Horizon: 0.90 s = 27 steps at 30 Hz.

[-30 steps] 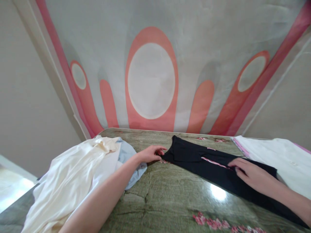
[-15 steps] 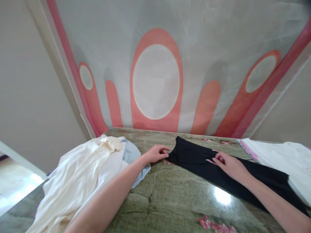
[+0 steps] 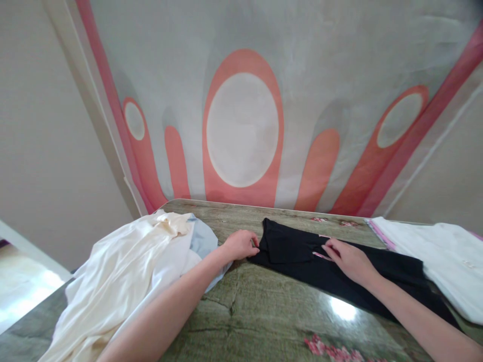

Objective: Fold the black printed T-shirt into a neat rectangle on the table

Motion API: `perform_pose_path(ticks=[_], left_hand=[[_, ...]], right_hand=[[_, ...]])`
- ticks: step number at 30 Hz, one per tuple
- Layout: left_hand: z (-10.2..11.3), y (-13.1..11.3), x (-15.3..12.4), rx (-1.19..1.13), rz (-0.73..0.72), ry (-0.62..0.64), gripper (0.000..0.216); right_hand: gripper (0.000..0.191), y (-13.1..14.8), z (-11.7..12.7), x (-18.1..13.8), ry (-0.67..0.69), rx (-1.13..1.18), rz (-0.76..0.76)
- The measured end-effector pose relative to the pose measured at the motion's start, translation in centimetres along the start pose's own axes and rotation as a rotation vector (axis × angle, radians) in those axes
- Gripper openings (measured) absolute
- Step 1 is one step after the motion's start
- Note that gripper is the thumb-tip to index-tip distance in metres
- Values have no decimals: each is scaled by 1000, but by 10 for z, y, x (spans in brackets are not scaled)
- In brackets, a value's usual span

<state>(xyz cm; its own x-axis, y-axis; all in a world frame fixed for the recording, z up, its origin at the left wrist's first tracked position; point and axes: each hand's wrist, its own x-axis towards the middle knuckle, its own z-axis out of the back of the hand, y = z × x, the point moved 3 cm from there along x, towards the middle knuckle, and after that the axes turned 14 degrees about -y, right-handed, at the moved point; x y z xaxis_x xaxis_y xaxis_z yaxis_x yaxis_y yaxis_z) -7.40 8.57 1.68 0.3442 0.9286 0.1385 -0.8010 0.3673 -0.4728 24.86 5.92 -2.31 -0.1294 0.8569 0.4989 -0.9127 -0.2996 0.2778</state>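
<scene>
A long black garment [image 3: 289, 245] lies folded lengthwise on the table, its left end doubled over. My left hand [image 3: 242, 245] pinches the lower corner at that end between thumb and fingers. Farther right, my right hand [image 3: 349, 259] has its fingertips closed on the black cloth beside a small pink-and-white strip [image 3: 322, 256]. What exactly those fingertips grip is partly hidden. Under my right forearm the garment continues toward the lower right.
A loose heap of cream and white cloth [image 3: 124, 261] with a pale blue piece [image 3: 204, 239] lies at left. White folded clothes [image 3: 449, 259] lie at right. The glossy, flower-patterned table [image 3: 260, 311] meets a wall with pink-and-red shapes [image 3: 243, 193].
The black garment has shifted left and slightly nearer to me. My right hand has moved left with it; my left hand stays at its left end, a little lower.
</scene>
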Motion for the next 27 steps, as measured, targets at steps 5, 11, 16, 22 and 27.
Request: perform_pose_path(ticks=[5, 11, 16, 22, 27], left_hand=[[14, -3, -19, -316, 129, 587, 26], [20, 22, -9, -245, 222, 371, 22], [11, 41, 18, -53, 133, -244, 31], [-2, 45, 49, -138, 131, -216, 36], [-5, 53, 58, -216, 111, -166, 30]], right_hand=[[29, 17, -8, 14, 22, 76, 135], [30, 21, -16, 28, 23, 28, 228], [26, 23, -11, 29, 43, 17, 215], [23, 46, 2, 42, 39, 99, 163], [19, 110, 12, 39, 132, 349, 332]])
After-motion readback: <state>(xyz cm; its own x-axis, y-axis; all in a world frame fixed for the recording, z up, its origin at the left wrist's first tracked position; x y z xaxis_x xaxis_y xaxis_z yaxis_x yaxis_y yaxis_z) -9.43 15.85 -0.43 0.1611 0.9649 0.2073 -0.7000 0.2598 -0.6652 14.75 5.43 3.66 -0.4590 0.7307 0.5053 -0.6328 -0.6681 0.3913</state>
